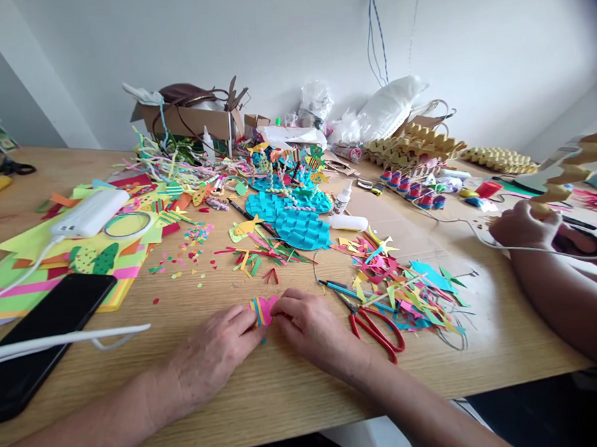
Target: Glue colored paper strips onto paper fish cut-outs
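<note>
Both hands on a small pink paper cutout low on the table.
The left hand pinches its striped end from nine o'clock; the right hand has fingertips closed on its pink edge at three. Red-handled scissors lie beyond at three, blue egg-carton pieces at one, a black phone at nine.

Black phone (screen dark); cardboard box near wall.

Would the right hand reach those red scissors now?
Probably yes: the red scissors lie close beside the right hand, nothing covering their handles, though its fingertips are on pink paper.
</note>
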### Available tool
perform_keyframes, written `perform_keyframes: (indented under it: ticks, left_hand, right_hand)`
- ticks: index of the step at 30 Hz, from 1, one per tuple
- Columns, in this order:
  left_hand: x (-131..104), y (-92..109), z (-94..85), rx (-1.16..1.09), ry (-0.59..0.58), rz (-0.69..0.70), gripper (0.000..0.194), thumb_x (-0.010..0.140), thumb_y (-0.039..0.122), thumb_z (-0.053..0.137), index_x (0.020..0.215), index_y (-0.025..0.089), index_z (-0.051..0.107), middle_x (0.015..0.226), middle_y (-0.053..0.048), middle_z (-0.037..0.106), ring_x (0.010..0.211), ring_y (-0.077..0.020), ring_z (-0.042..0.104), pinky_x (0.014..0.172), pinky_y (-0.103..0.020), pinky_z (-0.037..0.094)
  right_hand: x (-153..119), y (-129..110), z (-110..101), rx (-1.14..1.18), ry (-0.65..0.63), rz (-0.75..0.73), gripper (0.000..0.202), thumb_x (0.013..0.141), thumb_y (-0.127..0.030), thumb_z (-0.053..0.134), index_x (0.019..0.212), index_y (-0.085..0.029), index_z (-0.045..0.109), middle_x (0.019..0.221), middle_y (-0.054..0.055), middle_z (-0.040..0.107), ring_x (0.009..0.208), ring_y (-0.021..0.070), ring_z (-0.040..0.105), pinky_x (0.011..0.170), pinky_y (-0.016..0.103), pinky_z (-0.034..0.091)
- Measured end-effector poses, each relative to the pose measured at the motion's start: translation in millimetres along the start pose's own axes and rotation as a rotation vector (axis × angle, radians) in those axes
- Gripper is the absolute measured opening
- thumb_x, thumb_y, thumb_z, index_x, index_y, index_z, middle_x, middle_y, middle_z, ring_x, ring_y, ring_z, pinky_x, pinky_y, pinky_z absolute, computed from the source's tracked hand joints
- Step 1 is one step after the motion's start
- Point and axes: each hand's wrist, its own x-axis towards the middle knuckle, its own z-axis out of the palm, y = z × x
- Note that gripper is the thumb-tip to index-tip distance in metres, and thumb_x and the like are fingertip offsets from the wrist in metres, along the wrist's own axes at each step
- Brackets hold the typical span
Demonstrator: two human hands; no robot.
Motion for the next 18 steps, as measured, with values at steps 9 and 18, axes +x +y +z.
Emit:
perform_keyframes:
  ticks: [9,18]
  left_hand:
    - [-7.4,-0.3,6.4,0.014,0.099,0.031,0.029,0.088,0.01,0.037,0.108,0.02,0.055,0.097,-0.004,0.056,0.088,-0.0175,0.051,0.079,-0.031,0.047]
    - [-6.4,2.9,12.5,0.076,0.058,-0.017,0.032,0.085,0.007,0.039,0.112,0.017,0.054,0.101,-0.007,0.058,0.091,-0.0196,0.052,0.08,-0.034,0.048]
  right_hand:
    - [8.9,-3.8,-6.0,0.036,-0.077,0.02,0.023,0.075,-0.006,0.047,0.077,-0.017,0.066,0.076,0.001,0.061,0.069,0.0099,0.055,0.061,0.018,0.037]
    - [20.8,-9.0,-7.1,-0.003,-0.172,0.06,0.023,0.073,-0.005,0.048,0.076,-0.016,0.068,0.079,0.004,0.066,0.072,0.0112,0.058,0.065,0.018,0.039]
